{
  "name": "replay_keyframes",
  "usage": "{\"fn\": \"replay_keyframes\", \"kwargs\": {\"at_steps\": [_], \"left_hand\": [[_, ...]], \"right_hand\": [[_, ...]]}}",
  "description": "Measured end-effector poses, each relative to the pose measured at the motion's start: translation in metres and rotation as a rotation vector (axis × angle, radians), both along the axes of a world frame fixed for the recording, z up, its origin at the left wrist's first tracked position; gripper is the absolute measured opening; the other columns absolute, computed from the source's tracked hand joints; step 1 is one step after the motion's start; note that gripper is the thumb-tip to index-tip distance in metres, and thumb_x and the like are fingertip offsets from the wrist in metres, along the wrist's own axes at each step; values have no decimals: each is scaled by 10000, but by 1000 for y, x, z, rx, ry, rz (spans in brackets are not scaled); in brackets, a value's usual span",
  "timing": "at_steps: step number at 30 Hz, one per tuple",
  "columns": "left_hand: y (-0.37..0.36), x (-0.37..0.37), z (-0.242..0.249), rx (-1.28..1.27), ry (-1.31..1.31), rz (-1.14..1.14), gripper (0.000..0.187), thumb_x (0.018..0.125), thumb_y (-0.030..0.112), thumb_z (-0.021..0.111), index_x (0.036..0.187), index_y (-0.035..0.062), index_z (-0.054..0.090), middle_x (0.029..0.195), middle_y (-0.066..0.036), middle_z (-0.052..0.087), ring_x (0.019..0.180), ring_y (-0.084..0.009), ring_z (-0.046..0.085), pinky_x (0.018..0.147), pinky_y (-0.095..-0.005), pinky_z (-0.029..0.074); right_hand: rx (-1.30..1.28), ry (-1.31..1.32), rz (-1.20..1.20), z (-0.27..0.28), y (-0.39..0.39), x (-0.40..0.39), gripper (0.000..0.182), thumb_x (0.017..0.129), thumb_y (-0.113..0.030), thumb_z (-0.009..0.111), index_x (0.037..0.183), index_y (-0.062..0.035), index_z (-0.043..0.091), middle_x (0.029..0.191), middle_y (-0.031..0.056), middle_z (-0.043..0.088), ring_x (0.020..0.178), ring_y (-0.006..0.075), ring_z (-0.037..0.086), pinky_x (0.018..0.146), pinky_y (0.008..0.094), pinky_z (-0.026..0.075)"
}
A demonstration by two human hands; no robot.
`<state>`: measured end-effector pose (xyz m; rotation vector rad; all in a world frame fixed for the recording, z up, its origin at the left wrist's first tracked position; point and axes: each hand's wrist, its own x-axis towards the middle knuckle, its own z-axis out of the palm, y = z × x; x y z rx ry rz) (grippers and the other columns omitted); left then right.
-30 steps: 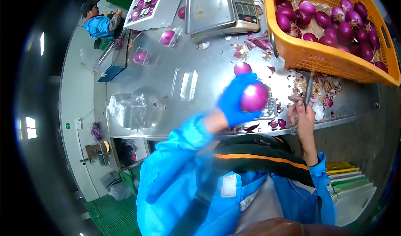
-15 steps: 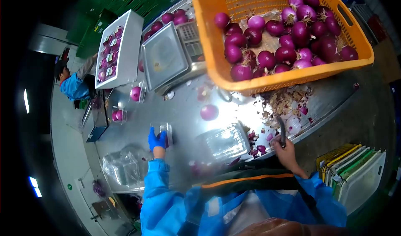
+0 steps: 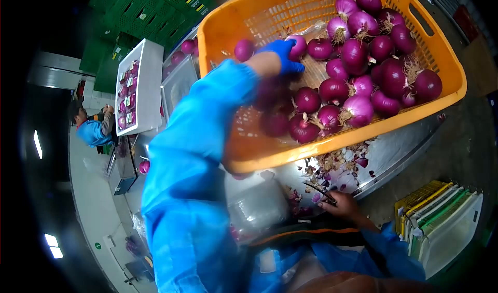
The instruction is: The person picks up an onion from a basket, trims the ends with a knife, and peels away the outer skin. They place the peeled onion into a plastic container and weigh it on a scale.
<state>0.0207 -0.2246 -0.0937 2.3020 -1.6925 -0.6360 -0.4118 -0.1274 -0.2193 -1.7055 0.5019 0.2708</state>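
My left hand point(image 3: 284, 56), in a blue glove, reaches into the orange crate point(image 3: 332, 155) of red onions. Its thumb and fingers are apart, and the fingertips meet the edge of a red onion point(image 3: 298, 47); the palm side is hidden. Low on the right, my bare right hand point(image 3: 342, 207) is closed round the handle of a small knife point(image 3: 319, 191), its dark, thin blade pointing up and left over the metal table. Between my arms lies a clear plastic tray point(image 3: 258, 206), blurred.
Onion skins and trimmings point(image 3: 337, 168) litter the metal table point(image 3: 399, 148) below the crate. A white box point(image 3: 150, 85) of packed onions stands at the left, near a co-worker point(image 3: 96, 129). Crate lids or trays point(image 3: 441, 225) stand stacked at lower right. Green crates point(image 3: 140, 18) rise behind.
My left hand has left the small clear pack on the table and swung up and right into the crate. The crate appears larger and lower in view. The knife stays in my right hand.
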Motion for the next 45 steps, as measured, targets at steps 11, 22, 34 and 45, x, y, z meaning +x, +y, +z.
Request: {"fn": "replay_keyframes", "kwargs": {"at_steps": [11, 22, 34, 45], "left_hand": [[-32, -20, -69, 220, -281, 265, 572, 742, 355, 717, 1190, 34, 560, 1209, -240, 583, 1121, -382, 586, 935, -440, 490], [57, -122, 107, -297, 885, 8, 863, 730, 189, 810, 1431, 23, 334, 1316, -129, 512, 1204, -256, 525, 1029, -402, 428], [192, -219, 103, -215, 1103, -21, 823, 762, 153, 779, 1448, 44, 338, 1388, -111, 462, 1288, -245, 451, 1078, -400, 372], [238, -242, 47, -121, 1482, 194, 749, 783, 249, 746, 1408, 21, 401, 1354, -128, 510, 1240, -258, 509, 1077, -395, 384]], "right_hand": [[-190, -52, -348, -11, -4, -14, 250, 838, -255, 694, 885, -18, 630, 799, 184, 646, 756, 312, 663, 685, 381, 511], [-355, -397, -774, 100, -46, 15, 173, 920, -121, 562, 1032, -12, 636, 812, 162, 619, 749, 320, 644, 648, 375, 505], [-1205, -729, -519, 171, -21, 12, 391, 657, -23, 689, 1043, -53, 634, 808, 68, 567, 701, 246, 610, 596, 341, 485], [-1128, -676, -521, 85, -3, -8, 495, 615, 81, 607, 1097, -25, 646, 891, 127, 653, 750, 283, 656, 628, 356, 534]]}}
